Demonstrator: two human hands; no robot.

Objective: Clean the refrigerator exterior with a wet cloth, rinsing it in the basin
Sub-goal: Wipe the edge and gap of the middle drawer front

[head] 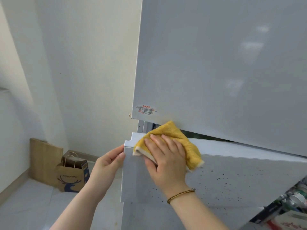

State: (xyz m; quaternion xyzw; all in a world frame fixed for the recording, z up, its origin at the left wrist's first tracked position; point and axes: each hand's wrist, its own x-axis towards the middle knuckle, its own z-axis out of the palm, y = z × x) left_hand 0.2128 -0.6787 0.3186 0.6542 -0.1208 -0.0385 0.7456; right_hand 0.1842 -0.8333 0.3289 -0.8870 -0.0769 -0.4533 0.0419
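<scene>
on lower door [232, 171] top edge: right hand [166, 156] flat, pressing yellow cloth [191, 146]; left hand [108, 161] pinching door corner.

On the refrigerator [216, 63], sticker [146, 110] print dead centre is too small to read; clutter [295, 196] at four o'clock blurs, cut by the edge.
</scene>
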